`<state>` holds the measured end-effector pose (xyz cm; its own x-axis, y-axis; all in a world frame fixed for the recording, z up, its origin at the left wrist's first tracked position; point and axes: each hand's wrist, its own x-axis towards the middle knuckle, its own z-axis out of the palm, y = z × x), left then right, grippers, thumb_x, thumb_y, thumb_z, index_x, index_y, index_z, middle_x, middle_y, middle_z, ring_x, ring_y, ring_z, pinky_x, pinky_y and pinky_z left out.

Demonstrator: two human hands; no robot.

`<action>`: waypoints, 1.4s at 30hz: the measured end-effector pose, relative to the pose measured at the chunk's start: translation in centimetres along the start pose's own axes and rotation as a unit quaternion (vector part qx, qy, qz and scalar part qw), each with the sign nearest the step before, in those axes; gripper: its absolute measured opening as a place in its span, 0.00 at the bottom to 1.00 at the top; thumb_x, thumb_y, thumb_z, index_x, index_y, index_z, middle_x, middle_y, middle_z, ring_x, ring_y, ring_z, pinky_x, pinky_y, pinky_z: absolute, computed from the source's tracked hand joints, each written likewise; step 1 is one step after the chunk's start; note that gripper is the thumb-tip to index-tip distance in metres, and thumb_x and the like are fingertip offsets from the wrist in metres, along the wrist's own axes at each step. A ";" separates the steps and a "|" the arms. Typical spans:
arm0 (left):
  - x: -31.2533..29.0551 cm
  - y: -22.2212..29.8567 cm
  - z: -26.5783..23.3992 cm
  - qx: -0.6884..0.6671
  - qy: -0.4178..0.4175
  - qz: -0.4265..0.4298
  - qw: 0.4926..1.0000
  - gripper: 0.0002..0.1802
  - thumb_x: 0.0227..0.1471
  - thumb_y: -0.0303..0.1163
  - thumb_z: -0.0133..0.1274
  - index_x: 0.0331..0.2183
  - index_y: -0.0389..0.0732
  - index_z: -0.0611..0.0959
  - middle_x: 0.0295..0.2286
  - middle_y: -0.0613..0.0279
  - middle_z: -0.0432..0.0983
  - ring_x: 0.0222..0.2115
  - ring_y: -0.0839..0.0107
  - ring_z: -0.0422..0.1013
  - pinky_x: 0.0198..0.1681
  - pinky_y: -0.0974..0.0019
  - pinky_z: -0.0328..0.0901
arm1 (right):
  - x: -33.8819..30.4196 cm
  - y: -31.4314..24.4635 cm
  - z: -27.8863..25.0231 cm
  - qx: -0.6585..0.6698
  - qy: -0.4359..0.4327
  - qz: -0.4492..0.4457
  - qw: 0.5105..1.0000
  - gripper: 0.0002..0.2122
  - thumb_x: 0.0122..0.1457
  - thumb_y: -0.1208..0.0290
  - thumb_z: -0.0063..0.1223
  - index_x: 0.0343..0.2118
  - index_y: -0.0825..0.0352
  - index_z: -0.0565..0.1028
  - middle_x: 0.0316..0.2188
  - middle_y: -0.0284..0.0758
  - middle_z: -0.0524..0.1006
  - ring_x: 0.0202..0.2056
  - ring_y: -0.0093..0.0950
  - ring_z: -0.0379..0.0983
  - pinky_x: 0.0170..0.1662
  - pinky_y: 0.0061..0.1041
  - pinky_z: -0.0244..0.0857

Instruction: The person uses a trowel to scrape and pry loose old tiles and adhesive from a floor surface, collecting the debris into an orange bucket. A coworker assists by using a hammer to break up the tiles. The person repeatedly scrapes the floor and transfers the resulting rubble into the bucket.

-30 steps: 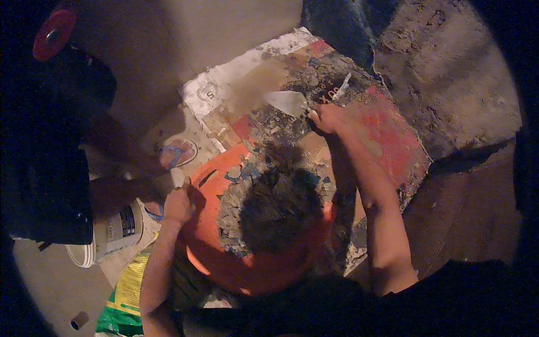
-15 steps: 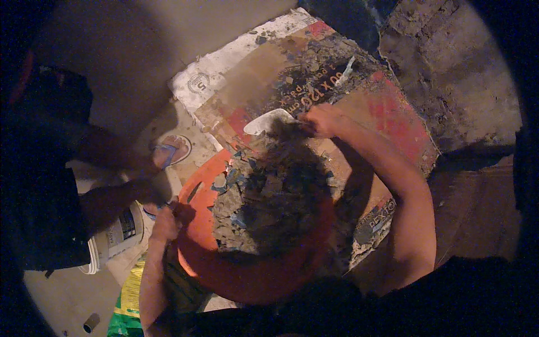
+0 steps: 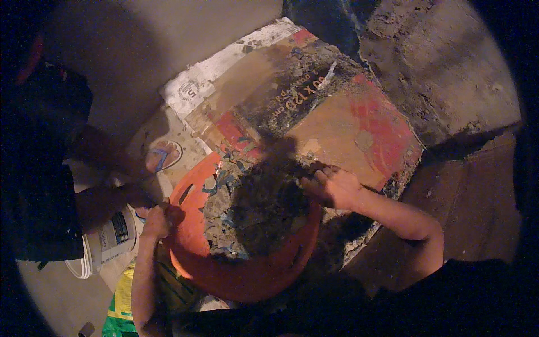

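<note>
White bucket [image 3: 109,238], sandal [image 3: 164,156]

Single head-worn fisheye view, steeply downward, close above orange tub [image 3: 196,236].

A large flattened cardboard box [image 3: 314,106] lies on the floor in the upper middle of the view, spread as a sheet. It is brown with red panels, a white strip along its upper-left edge carrying a small round mark, and a dark band with pale print across the middle. At the left stands a white plastic bucket [image 3: 109,241] with a dark rectangular label on its side. At the lower left lies what may be a sack [image 3: 120,312], green and yellow.
</note>
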<state>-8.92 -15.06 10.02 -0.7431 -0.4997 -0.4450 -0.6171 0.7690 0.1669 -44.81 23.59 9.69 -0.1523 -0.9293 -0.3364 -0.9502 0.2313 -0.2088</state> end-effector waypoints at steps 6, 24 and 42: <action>5.3 7.1 -5.7 0.220 -0.038 -0.108 0.969 0.24 0.54 0.39 0.59 0.48 0.35 0.80 0.38 0.44 0.82 0.41 0.44 0.78 0.48 0.52 0.72 | -3.5 6.3 -1.5 0.052 0.120 0.241 0.962 0.18 0.66 0.57 0.47 0.53 0.61 0.74 0.35 0.46 0.79 0.35 0.50 0.77 0.38 0.48 0.72; 22.1 23.5 9.3 -0.027 0.079 0.238 0.968 0.36 0.59 0.57 0.49 0.55 0.36 0.75 0.54 0.32 0.68 0.54 0.36 0.66 0.59 0.45 0.60 | -7.0 -1.8 11.0 0.323 0.165 0.324 0.874 0.19 0.58 0.61 0.56 0.50 0.65 0.74 0.44 0.52 0.78 0.49 0.52 0.74 0.53 0.47 0.68; 5.2 13.6 -5.3 -0.145 -0.085 0.144 0.975 0.20 0.57 0.44 0.57 0.44 0.40 0.84 0.40 0.43 0.81 0.45 0.46 0.76 0.49 0.51 0.69 | -3.9 0.7 4.1 0.093 0.171 0.134 0.972 0.21 0.58 0.57 0.56 0.53 0.58 0.76 0.38 0.45 0.80 0.35 0.45 0.78 0.39 0.44 0.72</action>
<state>-22.54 -9.34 14.58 -0.8578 -0.1886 -0.4780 -0.4556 0.7096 0.5375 -43.74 28.59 7.12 -0.4998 -0.8621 -0.0834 -0.8029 0.4972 -0.3288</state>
